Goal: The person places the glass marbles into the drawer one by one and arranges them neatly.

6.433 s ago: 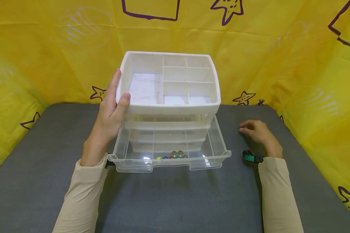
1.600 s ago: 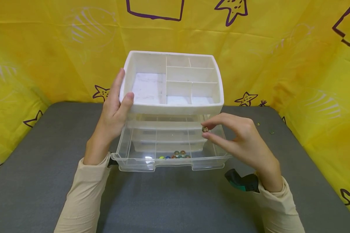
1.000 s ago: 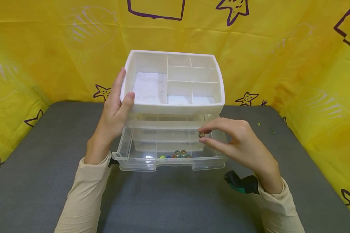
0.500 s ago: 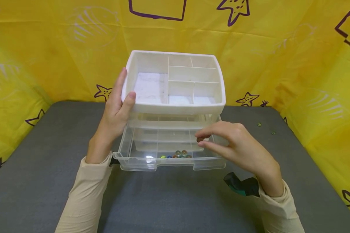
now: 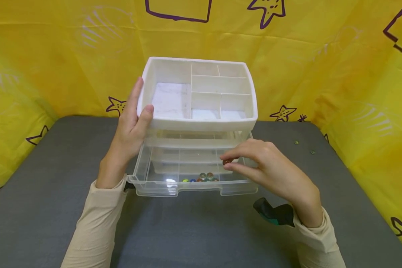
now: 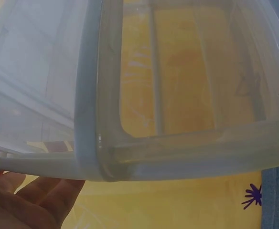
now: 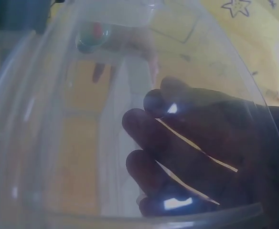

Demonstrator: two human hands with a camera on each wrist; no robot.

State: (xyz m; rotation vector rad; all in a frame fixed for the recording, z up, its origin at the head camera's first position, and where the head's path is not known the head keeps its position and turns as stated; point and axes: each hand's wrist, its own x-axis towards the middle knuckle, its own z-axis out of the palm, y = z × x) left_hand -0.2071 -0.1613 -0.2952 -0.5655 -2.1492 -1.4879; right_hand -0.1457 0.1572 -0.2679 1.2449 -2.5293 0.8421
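My left hand (image 5: pixel 128 128) grips the left side of a white plastic drawer organizer (image 5: pixel 201 125), thumb on the rim of its divided top tray. In the left wrist view, fingertips (image 6: pixel 58 195) show under the organizer's edge (image 6: pixel 87 162). A clear drawer (image 5: pixel 194 188) is pulled out below, with several glass marbles (image 5: pixel 206 177) near its front wall. Over the drawer's right half, my right hand (image 5: pixel 271 171) pinches a reddish-brown marble (image 5: pixel 226 162) between thumb and forefinger. In the right wrist view the right-hand fingers (image 7: pixel 163 138) appear dark through the clear plastic.
Two small green round pieces (image 5: pixel 296 142) lie on the grey tabletop (image 5: pixel 201 234) at the right. A yellow patterned cloth (image 5: pixel 201 37) stands behind and along both sides. A black and green wrist strap (image 5: pixel 276 214) is by the right sleeve.
The right hand has come from the tabletop at the right to over the drawer, holding the marble, then moved slightly left and down. The left hand keeps its grip on the organizer.
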